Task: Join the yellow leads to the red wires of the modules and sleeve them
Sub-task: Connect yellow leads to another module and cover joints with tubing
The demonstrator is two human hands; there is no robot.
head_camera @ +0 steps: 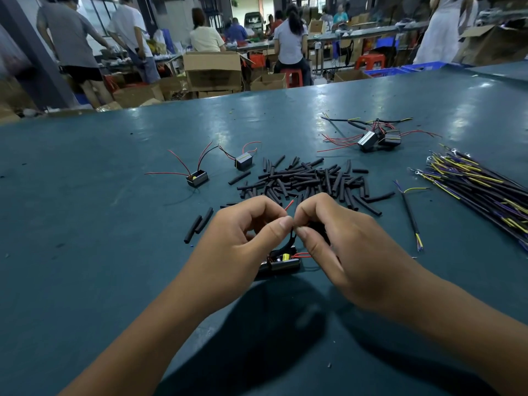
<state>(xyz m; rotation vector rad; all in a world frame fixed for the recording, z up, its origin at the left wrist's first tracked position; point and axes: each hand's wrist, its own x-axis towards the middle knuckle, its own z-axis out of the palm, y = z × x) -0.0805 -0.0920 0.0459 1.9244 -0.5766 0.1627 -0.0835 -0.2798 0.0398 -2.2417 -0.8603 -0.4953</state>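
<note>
Green table (pixel 85 195), unlabelled modules (pixel 197 178)

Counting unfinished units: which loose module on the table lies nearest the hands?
The module directly beneath both hands; the other single modules sit farther back left.

Both my forearms come in bare from the bottom corners and angle toward each other; my left hand (pixel 243 241) has its fingers curled under and its thumb pressed forward to the index fingertip; my right hand (pixel 340 238) mirrors it, fingers bent, thumb and forefinger pinched; the two pinches meet tip to tip above the table, knuckles raised.
</note>
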